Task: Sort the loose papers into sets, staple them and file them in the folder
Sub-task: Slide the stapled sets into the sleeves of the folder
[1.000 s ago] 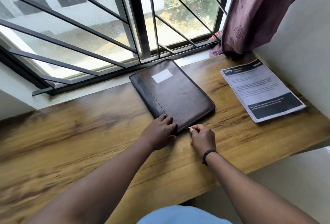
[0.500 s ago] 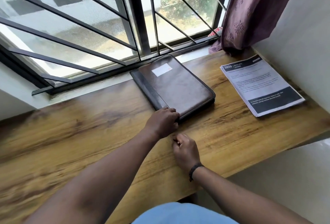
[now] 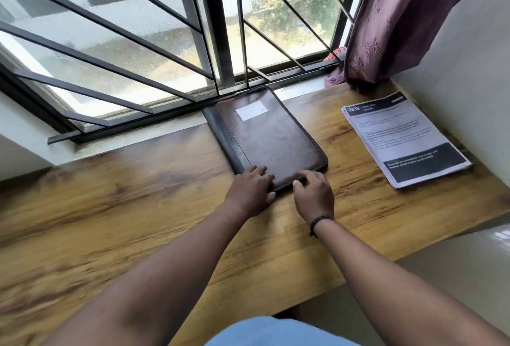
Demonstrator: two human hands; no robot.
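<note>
Folder: dark brown leather zip folder (image 3: 271, 138) lies closed and flat on the wooden desk (image 3: 138, 207), its far end up against the window sill, its near end toward the person; it sits at a slant, spine side to the left.
Folder contents: cannot tell, the cover is shut and nothing shows from inside.
Folder label: pale rectangular sticker (image 3: 251, 111) on the cover near the far end; print too small to read.
Papers: stack of printed sheets (image 3: 405, 138) lies flat on the desk well to the right of the folder, close to the wall; the top sheet has a black header band, a block of text and a black band near its lower end. Sheet edges are slightly fanned at the near corner.
Left hand: left hand (image 3: 252, 188) rests palm down on the near left corner of the folder, fingers fairly straight across the cover, pressing rather than gripping.
Right hand: right hand (image 3: 313, 191) is at the near edge of the folder, right of the left hand; fingers are bent over the edge and the thumb sits against the edge on the side. Whether it pinches the zip pull cannot be made out.
Wrist: dark band (image 3: 320, 220) on the right wrist.
Folder versus hands: both hands meet the folder's near end; the papers lie apart from both.
Backdrop: barred window (image 3: 165, 42) behind the desk, purple curtain (image 3: 400, 19) at the right.
</note>
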